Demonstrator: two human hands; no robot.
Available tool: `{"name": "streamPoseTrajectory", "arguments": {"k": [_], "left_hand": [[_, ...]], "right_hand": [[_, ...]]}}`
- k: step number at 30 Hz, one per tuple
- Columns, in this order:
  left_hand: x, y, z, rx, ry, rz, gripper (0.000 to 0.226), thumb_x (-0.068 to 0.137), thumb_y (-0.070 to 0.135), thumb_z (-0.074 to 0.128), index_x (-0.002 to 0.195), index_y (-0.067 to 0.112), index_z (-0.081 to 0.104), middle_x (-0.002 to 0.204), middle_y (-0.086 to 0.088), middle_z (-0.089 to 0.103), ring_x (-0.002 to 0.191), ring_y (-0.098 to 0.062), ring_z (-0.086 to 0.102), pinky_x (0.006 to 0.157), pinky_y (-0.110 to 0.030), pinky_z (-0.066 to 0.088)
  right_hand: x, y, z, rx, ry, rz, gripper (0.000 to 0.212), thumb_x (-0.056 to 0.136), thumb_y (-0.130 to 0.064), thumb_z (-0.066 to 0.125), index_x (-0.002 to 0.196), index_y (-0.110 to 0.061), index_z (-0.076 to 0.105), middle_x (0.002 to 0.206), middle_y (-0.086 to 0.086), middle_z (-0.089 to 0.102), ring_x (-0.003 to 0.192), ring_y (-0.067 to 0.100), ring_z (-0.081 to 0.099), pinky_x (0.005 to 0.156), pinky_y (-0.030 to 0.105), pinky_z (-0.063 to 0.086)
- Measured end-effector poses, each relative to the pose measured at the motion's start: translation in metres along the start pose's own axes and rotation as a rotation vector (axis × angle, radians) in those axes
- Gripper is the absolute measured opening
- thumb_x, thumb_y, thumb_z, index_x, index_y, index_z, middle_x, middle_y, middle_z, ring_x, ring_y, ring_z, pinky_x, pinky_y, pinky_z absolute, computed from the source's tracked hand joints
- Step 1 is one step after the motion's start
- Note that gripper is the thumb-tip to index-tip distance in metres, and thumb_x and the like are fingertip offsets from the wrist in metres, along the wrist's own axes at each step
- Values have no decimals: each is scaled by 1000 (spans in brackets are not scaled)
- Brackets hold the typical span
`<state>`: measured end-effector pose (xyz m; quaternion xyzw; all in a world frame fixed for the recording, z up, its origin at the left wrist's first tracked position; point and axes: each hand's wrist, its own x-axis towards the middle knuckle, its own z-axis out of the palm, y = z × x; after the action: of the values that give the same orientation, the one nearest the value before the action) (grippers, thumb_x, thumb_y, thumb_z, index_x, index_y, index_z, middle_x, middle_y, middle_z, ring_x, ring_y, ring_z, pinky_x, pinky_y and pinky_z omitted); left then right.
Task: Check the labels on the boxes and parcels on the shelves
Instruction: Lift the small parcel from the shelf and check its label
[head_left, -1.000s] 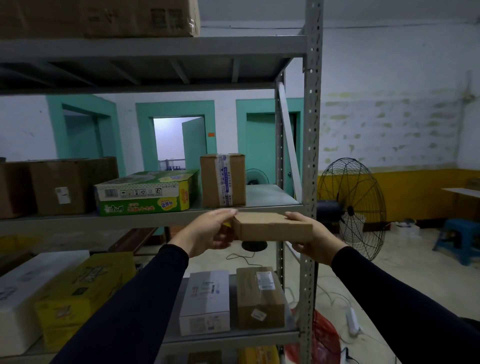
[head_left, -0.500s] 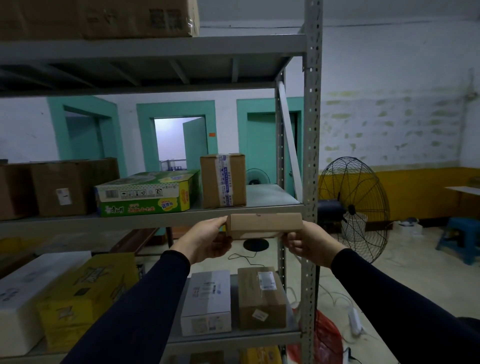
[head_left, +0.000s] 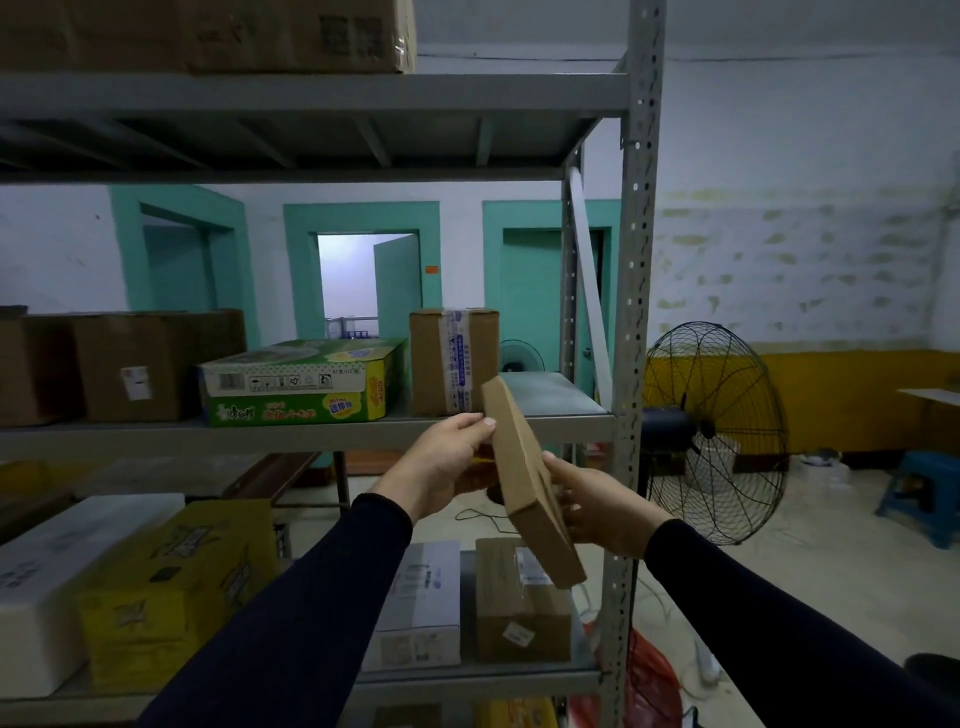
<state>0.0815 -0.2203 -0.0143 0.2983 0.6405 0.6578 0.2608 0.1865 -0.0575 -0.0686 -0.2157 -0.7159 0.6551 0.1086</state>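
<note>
A flat brown cardboard parcel (head_left: 524, 478) is tilted steeply on edge in front of the middle shelf (head_left: 260, 434). My left hand (head_left: 441, 467) pinches its upper left edge. My right hand (head_left: 597, 506) holds its lower right side from behind, fingers partly hidden by the parcel. No label shows on the face turned to me. On the middle shelf stand a taped brown box (head_left: 453, 358), a green printed carton (head_left: 301, 382) and a brown box with a white label (head_left: 130, 366).
The lower shelf carries a white box (head_left: 421, 608), a labelled brown box (head_left: 519, 613), a yellow carton (head_left: 176, 587) and a white carton (head_left: 47, 582). A steel upright (head_left: 631, 364) stands right of the parcel. A floor fan (head_left: 711, 431) and blue stool (head_left: 919, 488) are on the right.
The parcel has turned from lying level between my hands to standing steeply tilted. My left hand rose to its top edge and my right hand dropped lower.
</note>
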Motion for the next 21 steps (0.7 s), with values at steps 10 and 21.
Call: {"name": "streamPoseTrajectory", "arguments": {"k": [10,21], "left_hand": [[-2,0,8,-4,-53,-23,37,96,24,63,131,15,56,113,-17,70,101,-32,71,85,-41,60],[-2,-8,6,117,51,-3,32,101,24,55,130,10,55,111,-8,66,98,-21,65,71,-31,56]], "right_hand": [[-3,6,8,56,-118,-31,77,68,-78,67,123,-24,62,133,23,58,114,36,62,98,46,54],[-4,0,5,-102,279,-180,31,101,-31,57,131,-22,53,118,0,63,113,22,58,106,43,46]]}}
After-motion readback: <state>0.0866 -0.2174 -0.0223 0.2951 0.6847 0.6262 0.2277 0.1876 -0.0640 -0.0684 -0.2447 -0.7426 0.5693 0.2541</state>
